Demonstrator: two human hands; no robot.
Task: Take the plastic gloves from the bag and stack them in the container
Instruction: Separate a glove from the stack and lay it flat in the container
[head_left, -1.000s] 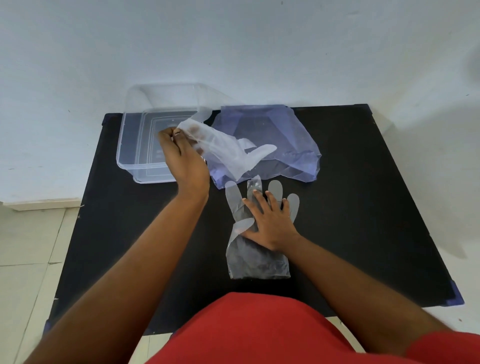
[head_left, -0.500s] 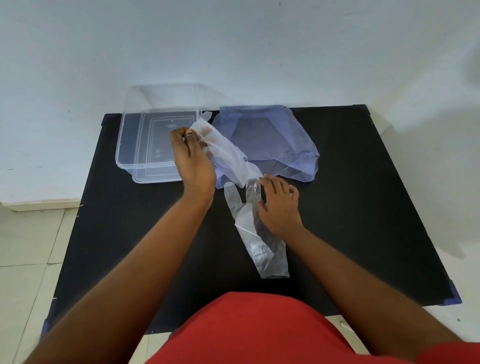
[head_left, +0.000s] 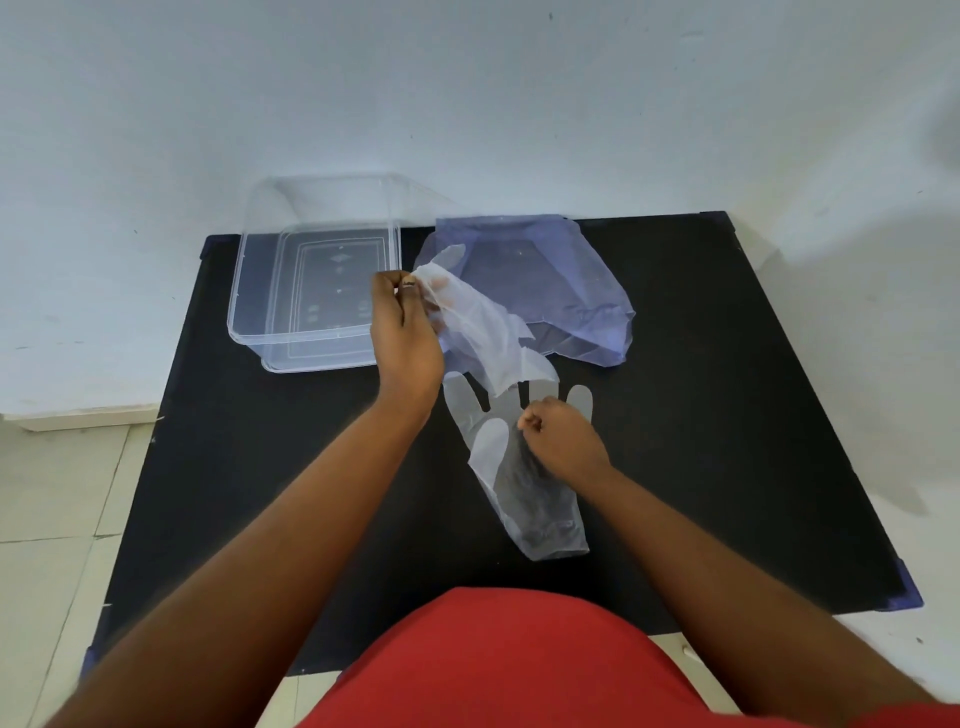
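A clear plastic container (head_left: 249, 332) stands at the table's far left with nothing inside. To its right lies a bluish see-through bag (head_left: 566, 291), flattened. My left hand (head_left: 405, 338) pinches the cuff of a thin clear glove (head_left: 483, 332) held above the table between container and bag; the glove hangs down to the right. A second clear glove (head_left: 519, 478) lies flat on the table with its fingers pointing away. My right hand (head_left: 563, 441) rests on it with fingers curled, pinching the plastic near the glove's fingers.
The black table (head_left: 727, 415) stands against a white wall. Tiled floor shows at the left. My red shirt fills the bottom of the view, over the table's near edge.
My left hand carried the held glove slightly right. My right hand went from lying flat on the table glove to pinching it; that glove bunched, then spread flat again.
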